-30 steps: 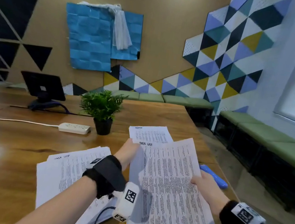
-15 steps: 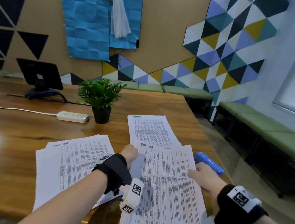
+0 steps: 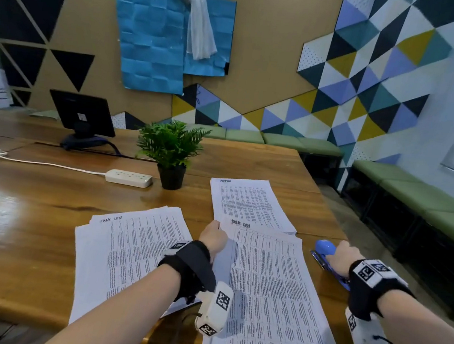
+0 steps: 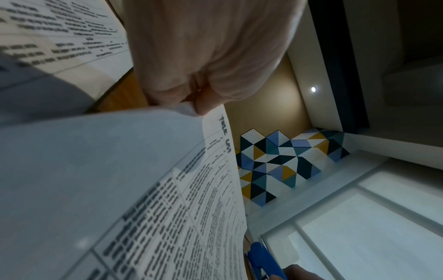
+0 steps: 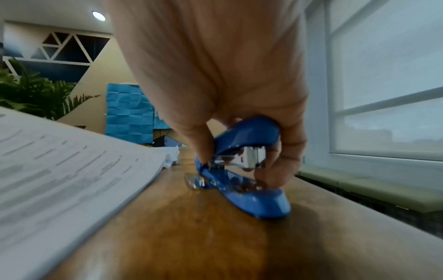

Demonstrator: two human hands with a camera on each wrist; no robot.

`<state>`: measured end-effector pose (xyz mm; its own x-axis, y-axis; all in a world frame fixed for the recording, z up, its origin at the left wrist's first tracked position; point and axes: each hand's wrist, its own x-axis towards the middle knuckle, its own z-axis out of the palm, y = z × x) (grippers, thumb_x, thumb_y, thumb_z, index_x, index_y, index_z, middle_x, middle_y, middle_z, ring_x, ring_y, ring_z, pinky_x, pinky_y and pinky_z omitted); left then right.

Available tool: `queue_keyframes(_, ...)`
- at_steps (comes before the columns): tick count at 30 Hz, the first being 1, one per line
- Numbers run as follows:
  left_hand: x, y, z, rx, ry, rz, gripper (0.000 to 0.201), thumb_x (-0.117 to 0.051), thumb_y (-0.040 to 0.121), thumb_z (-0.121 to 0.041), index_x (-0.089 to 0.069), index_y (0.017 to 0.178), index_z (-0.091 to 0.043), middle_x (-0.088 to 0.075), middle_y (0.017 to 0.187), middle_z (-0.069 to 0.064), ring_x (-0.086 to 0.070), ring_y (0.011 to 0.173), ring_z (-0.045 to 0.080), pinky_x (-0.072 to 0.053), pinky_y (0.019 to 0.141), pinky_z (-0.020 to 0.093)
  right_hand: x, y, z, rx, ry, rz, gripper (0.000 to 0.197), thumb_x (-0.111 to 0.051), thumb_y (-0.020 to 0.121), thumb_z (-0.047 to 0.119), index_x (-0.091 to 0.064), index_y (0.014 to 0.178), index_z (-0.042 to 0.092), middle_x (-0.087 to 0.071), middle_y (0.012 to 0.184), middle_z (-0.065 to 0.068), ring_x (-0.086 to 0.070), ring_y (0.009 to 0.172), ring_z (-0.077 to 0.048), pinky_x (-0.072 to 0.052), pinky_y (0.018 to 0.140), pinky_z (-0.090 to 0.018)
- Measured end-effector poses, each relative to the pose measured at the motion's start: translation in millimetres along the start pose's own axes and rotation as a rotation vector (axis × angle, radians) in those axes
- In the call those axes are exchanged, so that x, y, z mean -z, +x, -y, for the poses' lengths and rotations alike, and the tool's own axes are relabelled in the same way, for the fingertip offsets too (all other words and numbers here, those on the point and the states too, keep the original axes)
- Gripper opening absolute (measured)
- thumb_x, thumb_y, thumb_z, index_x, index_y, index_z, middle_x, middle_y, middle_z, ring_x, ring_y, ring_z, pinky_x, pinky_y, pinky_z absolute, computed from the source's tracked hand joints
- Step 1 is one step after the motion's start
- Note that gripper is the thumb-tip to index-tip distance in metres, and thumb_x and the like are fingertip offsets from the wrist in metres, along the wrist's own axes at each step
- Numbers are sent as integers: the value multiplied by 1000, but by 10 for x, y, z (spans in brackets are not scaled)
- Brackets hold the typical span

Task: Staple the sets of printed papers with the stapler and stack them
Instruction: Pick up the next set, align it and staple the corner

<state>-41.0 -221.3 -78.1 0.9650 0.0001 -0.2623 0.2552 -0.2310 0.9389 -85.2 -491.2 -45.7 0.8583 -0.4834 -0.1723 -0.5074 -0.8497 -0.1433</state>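
Note:
A set of printed papers [image 3: 272, 286] lies in front of me on the wooden table. My left hand [image 3: 213, 238] pinches its top left corner [image 4: 191, 111] between thumb and fingers. The blue stapler [image 3: 325, 248] lies on the table to the right of that set. My right hand [image 3: 344, 256] is curled over it, thumb on one side and fingers on the other [image 5: 244, 147]. A second pile of printed papers [image 3: 131, 243] lies to the left. A third set [image 3: 250, 203] lies further back.
A small potted plant [image 3: 172, 151] and a white power strip [image 3: 129, 178] stand behind the papers. A black monitor [image 3: 82, 115] is at the back left. The table's right edge [image 3: 326, 212] runs close to the stapler, with green benches [image 3: 428, 202] beyond.
The set of papers came down flat onto the table. My right hand let go of its right edge and moved right onto the stapler. My left hand kept its corner.

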Motion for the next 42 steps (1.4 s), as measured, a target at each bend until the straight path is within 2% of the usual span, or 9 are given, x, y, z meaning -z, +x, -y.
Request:
queue_keyframes(3,28,-21,3,-37,18,-9,41,-29,99,-4,-40,139,-3,-47,140,11,-46,124,28,-39,102,35,182,88,41,-14,209,67,36,-49,96,19,-54,121,-7,-61,115,-18,-59,95,-27,-44,60,-26)
queue_keyframes(8,29,-62,12,-125,24,-16,21,-25,95,-2,-45,97,-8,-51,105,9,-41,88,20,-35,78,30,576,33,348,5,1296,77,38,-59,91,16,-52,122,-4,-63,106,-23,-61,85,-34,-53,82,-46)
queue_keyframes(11,20,-136,-41,-176,26,-11,19,-25,96,-3,-43,95,-9,-49,101,9,-41,87,20,-35,78,28,756,-194,747,148,1597,180,32,-62,90,14,-51,119,5,-62,98,-16,-62,78,-29,-58,59,-41)
queue_keyframes(16,26,-261,-132,-244,56,-14,27,-28,97,-4,-51,112,-2,-59,121,18,-55,106,28,-43,90,33,596,-414,1243,314,1503,300,44,-65,87,10,-48,124,-5,-63,107,-22,-68,78,-31,-58,49,-34)
queue_keyframes(25,68,-357,-211,-284,103,-71,11,-30,99,-7,-40,94,-7,-46,88,7,-40,85,23,-31,74,28,412,-438,1474,393,1243,172,53,-71,82,31,-47,121,5,-67,99,-11,-62,69,-18,-46,70,-32)
queue_keyframes(30,68,-395,-299,-245,76,-84,17,-33,98,-9,-36,115,-12,-51,103,9,-47,93,24,-37,80,31,408,-454,1576,415,1302,148,45,-67,86,24,-40,120,9,-60,84,1,-59,66,-13,-50,59,-26)
queue_keyframes(34,128,-382,-319,-199,30,-53,28,-34,99,-11,-35,127,-13,-58,113,10,-55,101,24,-45,96,39,431,-394,1527,386,1370,112,41,-65,88,25,-41,118,13,-57,93,-4,-56,66,-12,-43,43,-16)
queue_keyframes(39,163,-372,-331,-177,-7,-56,24,-34,100,-11,-37,123,-16,-58,124,11,-54,116,25,-45,103,40,394,-362,1437,334,1469,105,38,-64,88,24,-39,116,16,-54,105,-10,-57,74,-17,-49,62,-29)
queue_keyframes(42,125,-377,-340,-206,-17,-46,20,-35,98,-10,-37,116,-19,-59,118,9,-55,106,22,-49,91,36,357,-419,1458,412,1425,149,35,-60,91,17,-38,118,13,-59,90,0,-58,73,-11,-49,64,-26)
